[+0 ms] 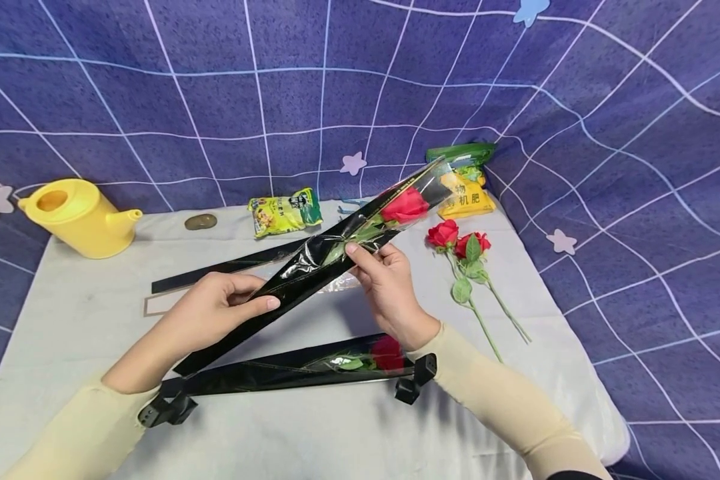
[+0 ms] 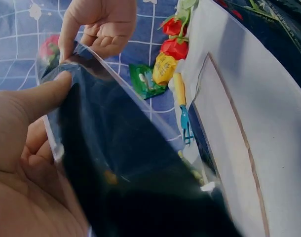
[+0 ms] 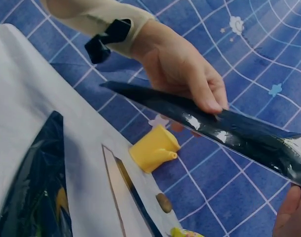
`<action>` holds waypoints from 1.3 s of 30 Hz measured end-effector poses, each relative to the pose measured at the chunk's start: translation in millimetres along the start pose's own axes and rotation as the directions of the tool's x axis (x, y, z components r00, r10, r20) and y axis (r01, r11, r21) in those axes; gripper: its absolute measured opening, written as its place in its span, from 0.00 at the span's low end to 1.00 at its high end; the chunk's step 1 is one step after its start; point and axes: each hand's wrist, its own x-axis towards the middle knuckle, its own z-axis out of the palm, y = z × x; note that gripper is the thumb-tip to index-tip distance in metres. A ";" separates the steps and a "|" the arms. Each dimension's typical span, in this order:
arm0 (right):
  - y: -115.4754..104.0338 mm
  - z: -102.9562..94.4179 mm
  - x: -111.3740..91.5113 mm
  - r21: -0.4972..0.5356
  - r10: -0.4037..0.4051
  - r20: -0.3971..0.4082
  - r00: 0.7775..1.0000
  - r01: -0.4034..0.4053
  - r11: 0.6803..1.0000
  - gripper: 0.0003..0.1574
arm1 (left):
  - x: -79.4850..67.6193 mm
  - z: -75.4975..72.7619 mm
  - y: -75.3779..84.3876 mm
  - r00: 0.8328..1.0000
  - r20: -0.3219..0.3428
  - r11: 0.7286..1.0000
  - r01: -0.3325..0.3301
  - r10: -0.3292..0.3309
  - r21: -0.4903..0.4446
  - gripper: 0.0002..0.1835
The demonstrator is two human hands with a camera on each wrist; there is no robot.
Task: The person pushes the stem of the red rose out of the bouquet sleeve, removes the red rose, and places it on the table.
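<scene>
Both hands hold a tapered black-and-clear flower sleeve (image 1: 294, 288) slanting up to the right above the table. Inside its wide clear end is a red rose (image 1: 405, 205) with green leaves. My left hand (image 1: 207, 312) grips the narrow black part, thumb on top and fingers behind. Nearer the flower, my right hand (image 1: 390, 287) pinches the sleeve just below the leaves, its thumb on the front. A second wrapped rose (image 1: 258, 372) lies on the table in front, below the hands. Behind the held one lies a flat sleeve (image 1: 192, 274), partly covered.
Two loose red roses (image 1: 473, 250) lie on the right of the white-covered table (image 1: 312, 433). A yellow watering can (image 1: 87, 220) stands back left, beside a brown oval object (image 1: 201, 221). Along the back are a yellow-green packet (image 1: 282, 213), a yellow bag (image 1: 468, 199) and a small blue rake (image 2: 185, 118).
</scene>
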 end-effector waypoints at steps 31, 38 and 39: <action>3.8 -1.4 -0.7 -0.141 0.000 -0.012 1.000 -0.002 0.990 0.11 | 9.2 16.6 7.5 0.997 -0.063 0.993 -0.044 0.051 0.114 0.08; -8.6 -8.2 10.0 -0.077 -0.035 -0.037 0.999 0.032 0.997 0.12 | 6.3 9.1 3.3 0.997 -0.063 0.989 -0.040 0.049 0.143 0.10; -10.0 -8.6 11.0 -0.068 -0.044 -0.036 0.998 0.041 0.997 0.12 | 6.3 8.2 3.0 0.997 -0.065 0.990 -0.035 0.044 0.140 0.11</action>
